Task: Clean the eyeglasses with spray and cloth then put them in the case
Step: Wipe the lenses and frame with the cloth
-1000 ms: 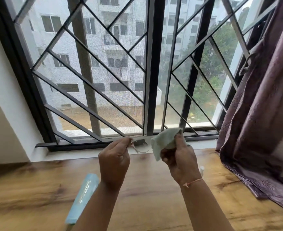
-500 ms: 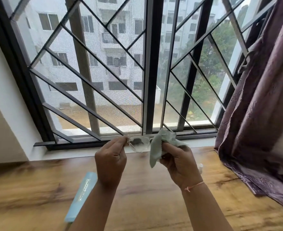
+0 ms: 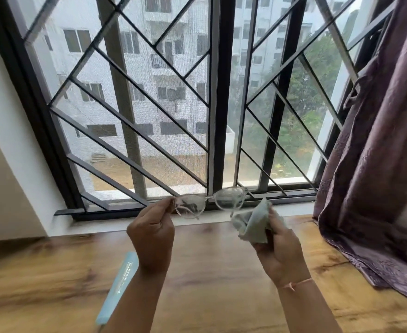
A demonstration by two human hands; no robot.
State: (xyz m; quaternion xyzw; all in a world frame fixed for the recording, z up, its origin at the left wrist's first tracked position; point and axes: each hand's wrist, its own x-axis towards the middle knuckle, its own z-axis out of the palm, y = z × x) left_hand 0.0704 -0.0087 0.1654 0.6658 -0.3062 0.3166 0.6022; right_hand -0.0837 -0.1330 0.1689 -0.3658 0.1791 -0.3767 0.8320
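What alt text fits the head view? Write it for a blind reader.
A person's left hand holds clear-framed eyeglasses before a barred window, while the right hand grips a pale green cloth beside them. A light blue case lies on the wooden table.

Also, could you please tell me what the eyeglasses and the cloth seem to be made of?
The eyeglasses look like clear glossy plastic: the window shows through the rims. The cloth seems soft matte microfibre, probably: pale green, crumpled in limp folds.

Both forearms reach forward, left hand (image 3: 152, 234) pinching the eyeglasses (image 3: 191, 207), right hand (image 3: 281, 251) gripping the cloth (image 3: 254, 224).
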